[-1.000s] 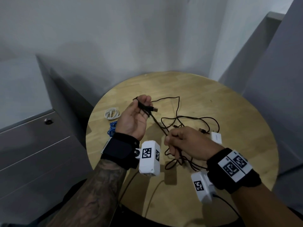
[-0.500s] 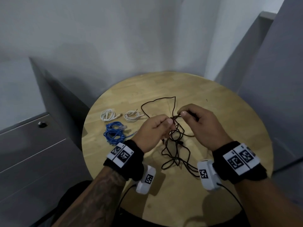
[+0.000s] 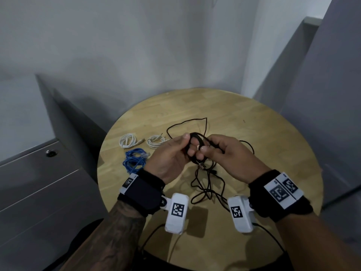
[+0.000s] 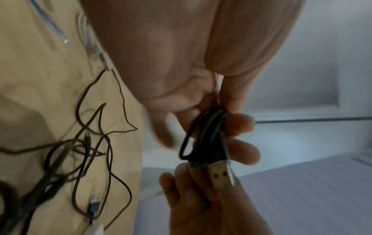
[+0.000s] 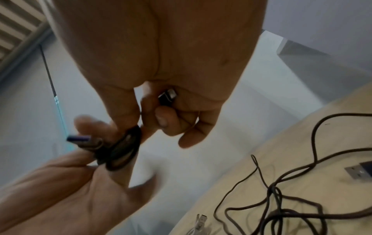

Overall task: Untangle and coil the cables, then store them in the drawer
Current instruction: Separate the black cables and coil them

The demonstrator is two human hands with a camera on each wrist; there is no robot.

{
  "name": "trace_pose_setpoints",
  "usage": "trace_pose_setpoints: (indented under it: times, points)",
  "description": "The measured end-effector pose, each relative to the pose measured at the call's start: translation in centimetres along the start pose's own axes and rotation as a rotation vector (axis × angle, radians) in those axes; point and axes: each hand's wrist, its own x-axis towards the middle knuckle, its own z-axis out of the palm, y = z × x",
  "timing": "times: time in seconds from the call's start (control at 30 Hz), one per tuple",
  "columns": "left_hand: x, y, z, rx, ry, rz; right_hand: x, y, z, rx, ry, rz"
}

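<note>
Head view shows both hands raised over the round wooden worktop (image 3: 254,133): the left hand (image 3: 172,153) has a small black coil of cable (image 3: 195,145) wound round its fingers, and the right hand (image 3: 224,153) pinches the same cable just beside it. Left of the left hand lie two white coiled cables (image 3: 128,140) (image 3: 155,141) and a blue one (image 3: 134,160); below and between the hands sprawls a loose black tangle (image 3: 207,186), and a grey drawer cabinet (image 3: 39,182) stands farther left. Left wrist view adds what the head view hides: a metal USB plug (image 4: 221,174) sticking out of the coil, pointing down and slightly right in that picture, lying against the right hand's fingers (image 4: 189,190). Right wrist view shows a small black plug end (image 5: 167,97) tucked under the right hand's curled fingers.
</note>
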Motion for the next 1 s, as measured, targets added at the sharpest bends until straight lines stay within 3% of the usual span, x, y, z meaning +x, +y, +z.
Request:
trace_pose_setpoints:
  times: [0.07, 0.2, 0.3, 0.4, 0.5, 0.63, 0.77, 0.9, 1.0]
  points:
    - [0.2, -0.2, -0.1, 0.072, 0.057, 0.042, 0.0, 0.1, 0.4, -0.01, 0.052, -0.032]
    - [0.2, -1.1, 0.6, -0.054, 0.132, 0.036, -0.1, 0.1, 1.9, 0.005, 0.143, -0.07]
    - [0.2, -1.3, 1.2, -0.024, 0.191, 0.081, 0.0, -0.1, 2.4, 0.049, 0.178, -0.05]
    - [0.3, -1.4, 0.9, 0.257, 0.257, 0.135, 0.4, 0.0, 1.4, -0.093, 0.251, -0.089]
    - [0.0, -1.9, 0.7, 0.635, 0.196, 0.11, 0.9, 0.3, -0.1, -0.281, 0.41, -0.173]
    - [0.1, -2.3, 0.9, 0.731, 0.163, 0.078, 0.9, 0.7, -0.7, -0.408, 0.512, -0.165]
    - [0.2, -2.7, 0.7, 0.726, 0.195, 0.066, 1.0, 1.4, -0.5, -0.245, 0.417, -0.073]
    - [0.2, -2.5, 0.5, 0.624, 0.221, 0.048, 1.1, 2.7, 0.0, -0.249, 0.25, 0.025]
    - [0.3, -2.6, 0.5, 0.61, 0.2, 0.032, 1.1, 2.5, 0.6, 0.024, 0.226, 0.112]
